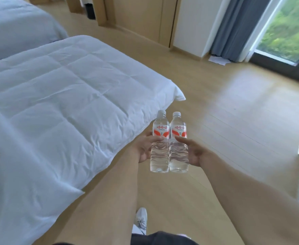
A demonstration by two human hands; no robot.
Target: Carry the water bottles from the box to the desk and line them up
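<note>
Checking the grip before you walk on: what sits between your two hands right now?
In the head view, two water bottles: the left bottle held by the left hand, the right bottle by the right hand, side by side and upright.

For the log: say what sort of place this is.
Likely a hotel room or bedroom: two beds with white duvets and, a wood floor, and a curtained glass door.

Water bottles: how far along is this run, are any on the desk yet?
Done: two bottles are out of the box. In hand: the left hand grips the left bottle and the right hand grips the right bottle, both upright, side by side above the wooden floor, beside the bed. Left: neither box nor desk is in view, so placing and lining up remain.
</note>
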